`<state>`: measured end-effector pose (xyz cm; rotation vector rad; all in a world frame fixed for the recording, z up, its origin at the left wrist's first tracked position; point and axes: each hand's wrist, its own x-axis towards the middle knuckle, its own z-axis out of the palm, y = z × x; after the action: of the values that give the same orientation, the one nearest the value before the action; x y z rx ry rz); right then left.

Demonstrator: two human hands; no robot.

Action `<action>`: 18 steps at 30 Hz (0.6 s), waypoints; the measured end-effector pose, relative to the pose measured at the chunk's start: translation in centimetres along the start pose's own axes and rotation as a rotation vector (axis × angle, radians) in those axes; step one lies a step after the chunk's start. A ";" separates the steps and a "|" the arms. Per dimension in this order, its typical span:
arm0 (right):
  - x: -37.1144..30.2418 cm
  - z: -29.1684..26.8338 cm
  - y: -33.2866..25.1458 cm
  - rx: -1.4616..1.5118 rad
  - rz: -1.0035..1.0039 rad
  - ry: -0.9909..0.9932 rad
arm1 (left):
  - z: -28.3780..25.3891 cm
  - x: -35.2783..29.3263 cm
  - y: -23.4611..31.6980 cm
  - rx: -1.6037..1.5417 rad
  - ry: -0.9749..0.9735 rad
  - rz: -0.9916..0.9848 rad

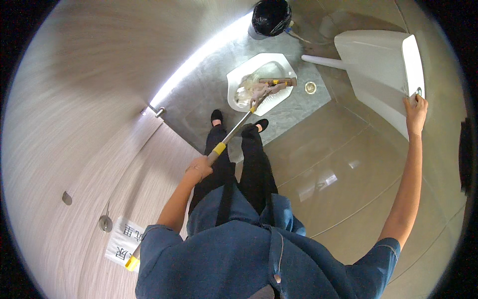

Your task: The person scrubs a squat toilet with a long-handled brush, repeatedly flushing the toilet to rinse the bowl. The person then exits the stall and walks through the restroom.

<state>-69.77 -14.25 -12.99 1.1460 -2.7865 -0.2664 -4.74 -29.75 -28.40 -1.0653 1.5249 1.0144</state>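
My left hand [199, 169] is closed around the grey grip of a mop [238, 127], whose silver pole with yellow collars slants away from me. The mop head [271, 88], brownish with yellow clips, rests over the white squat toilet [234, 82]. Water looks churned and whitish inside the bowl, partly hidden behind the mop. Out to the right, my right hand [416, 114] reaches up to the white cistern [376, 65]. Its fingertips touch the round silver flush button [418, 91] on the lid, thumb and fingers apart, holding nothing.
A bin with a black bag [271, 19] stands at the far end. Beside the toilet lies a round floor drain [310, 87]. A white flush pipe [323, 62] sticks out from the cistern. Wood-grain panels [84, 124] close off the left; a paper sign [123, 241] hangs there.
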 end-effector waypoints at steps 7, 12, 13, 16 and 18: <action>-0.1 0.1 0.3 -0.007 0.001 0.033 | -0.7 3.0 1.2 -0.033 0.022 0.002; 0.6 0.1 -1.0 0.041 0.008 0.016 | 0.7 9.5 0.2 -0.040 0.024 -0.060; 0.5 0.2 -0.5 0.024 -0.001 0.019 | 0.9 9.8 0.3 -0.049 0.002 -0.057; 0.1 0.5 1.2 -0.003 -0.003 0.015 | -0.5 4.5 1.0 -0.021 -0.020 -0.057; 0.1 0.4 0.4 0.023 0.004 0.011 | -1.4 2.2 0.9 -0.083 -0.062 -0.101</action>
<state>-70.19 -13.97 -13.27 1.1429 -2.7898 -0.2271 -6.22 -31.17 -30.25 -1.1467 1.3759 1.0383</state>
